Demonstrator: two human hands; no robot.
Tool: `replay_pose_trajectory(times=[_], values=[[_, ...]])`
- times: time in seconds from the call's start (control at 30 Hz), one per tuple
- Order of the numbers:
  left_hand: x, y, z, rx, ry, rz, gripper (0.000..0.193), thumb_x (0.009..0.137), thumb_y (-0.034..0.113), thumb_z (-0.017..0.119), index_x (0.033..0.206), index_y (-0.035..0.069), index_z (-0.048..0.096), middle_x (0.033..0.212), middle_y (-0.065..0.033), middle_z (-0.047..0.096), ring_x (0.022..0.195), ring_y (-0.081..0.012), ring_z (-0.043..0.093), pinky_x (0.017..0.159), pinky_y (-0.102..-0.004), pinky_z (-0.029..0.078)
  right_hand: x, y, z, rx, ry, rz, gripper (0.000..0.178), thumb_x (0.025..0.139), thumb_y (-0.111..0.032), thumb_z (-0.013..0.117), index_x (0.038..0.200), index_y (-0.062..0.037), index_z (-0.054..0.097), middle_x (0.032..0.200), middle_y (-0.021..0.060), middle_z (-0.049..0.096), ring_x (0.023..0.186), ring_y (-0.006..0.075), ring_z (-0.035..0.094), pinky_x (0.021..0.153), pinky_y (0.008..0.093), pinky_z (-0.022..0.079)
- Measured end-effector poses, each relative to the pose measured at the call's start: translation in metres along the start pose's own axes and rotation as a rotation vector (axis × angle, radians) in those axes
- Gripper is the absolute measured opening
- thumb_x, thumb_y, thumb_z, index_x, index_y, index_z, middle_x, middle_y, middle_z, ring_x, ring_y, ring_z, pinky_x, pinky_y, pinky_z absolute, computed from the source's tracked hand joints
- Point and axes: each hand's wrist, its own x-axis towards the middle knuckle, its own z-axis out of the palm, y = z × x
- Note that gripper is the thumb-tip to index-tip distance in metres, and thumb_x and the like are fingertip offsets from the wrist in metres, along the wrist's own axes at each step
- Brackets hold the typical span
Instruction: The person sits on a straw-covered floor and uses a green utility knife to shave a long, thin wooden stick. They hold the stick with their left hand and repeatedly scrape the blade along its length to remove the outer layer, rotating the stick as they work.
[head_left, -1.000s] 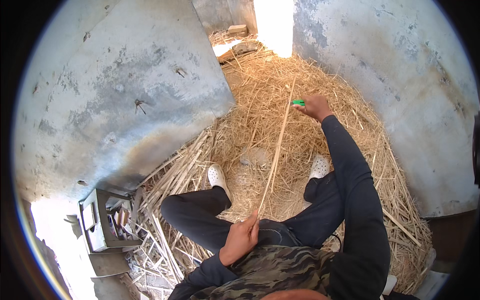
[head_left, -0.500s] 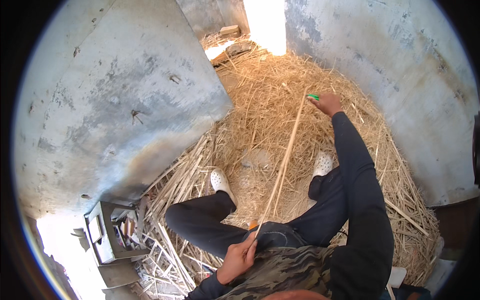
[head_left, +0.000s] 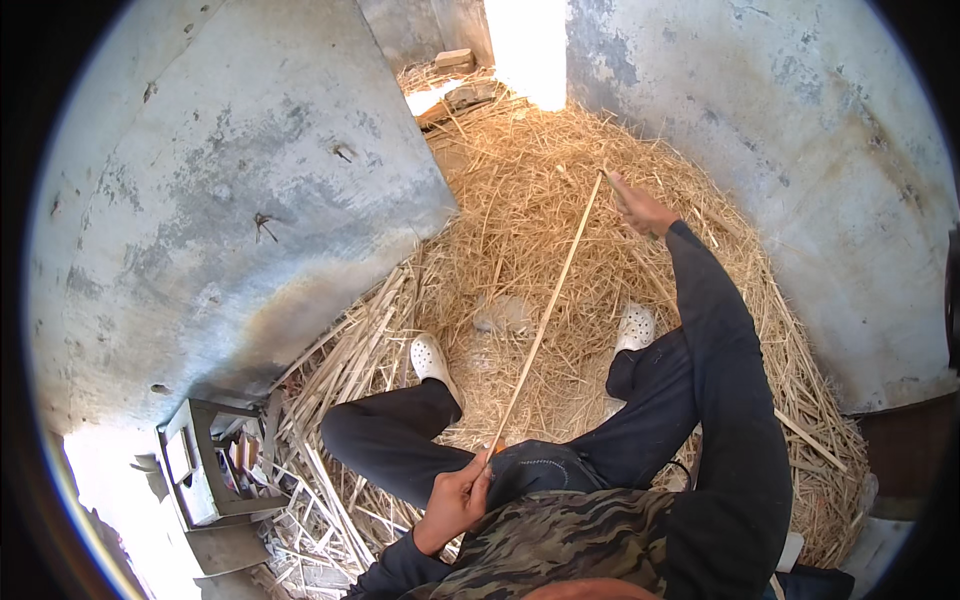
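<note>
A long, thin, pale strip of split cane or bamboo [head_left: 548,315] slants from my lap out over the straw. Its near end is pinched between the thumb and fingers of my left hand [head_left: 455,505], close to my left thigh. My right hand [head_left: 643,208] is stretched far forward beside the strip's far end, with the fingers close together and pointing at it. What that hand holds is hidden and slightly blurred now. A small orange thing [head_left: 499,446] shows just beyond my left fingers, mostly hidden.
Loose straw and shavings [head_left: 520,230] cover the floor before me. Split strips [head_left: 350,350] lie heaped on the left, beside a small open box-like stand [head_left: 205,470] with things inside. Grey walls [head_left: 250,180] rise left and right [head_left: 800,200]. Bricks [head_left: 455,62] lie by the bright gap.
My right hand has moved slightly forward and left and turned; the green piece seen in it is out of sight. The strip looks narrower now. My left hand has shifted slightly left.
</note>
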Motion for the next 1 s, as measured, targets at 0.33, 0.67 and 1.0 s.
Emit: replay_pose_trajectory(times=[0.33,0.67,1.0], values=[[-0.016,-0.005,0.014,0.09,0.007,0.113,0.034,0.089,0.001,0.059,0.123,-0.006,0.058,0.061,-0.019,0.052,0.05,-0.0151,0.053,0.052,-0.0273,0.045,-0.005,0.016,-0.024,-0.86,0.608,-0.334,0.053,0.096,-0.06,0.038,0.09,-0.0125,0.062,0.061,0.0104,0.061,0.054,0.03,0.06,0.048,0.0443,0.044],[-0.024,-0.021,0.012,0.109,0.029,0.147,0.033,0.089,-0.001,0.058,0.121,-0.006,0.059,0.061,-0.019,0.053,0.048,-0.0227,0.057,0.051,-0.0289,0.046,-0.011,-0.019,-0.02,0.664,-0.311,0.293,0.065,0.091,-0.074,0.032,0.065,-0.0145,0.034,0.047,-0.0059,0.027,0.036,0.0058,0.024,0.032,0.0246,0.022],[-0.031,-0.031,0.019,0.098,0.053,0.083,0.031,0.086,-0.001,0.059,0.117,-0.007,0.061,0.066,-0.0221,0.058,0.051,-0.0281,0.062,0.051,-0.0317,0.048,-0.034,-0.013,-0.029,0.525,0.244,0.114,0.063,0.089,-0.07,0.048,0.097,-0.0083,0.055,0.055,-0.0056,0.037,0.036,0.0042,0.029,0.035,0.0234,0.023]])
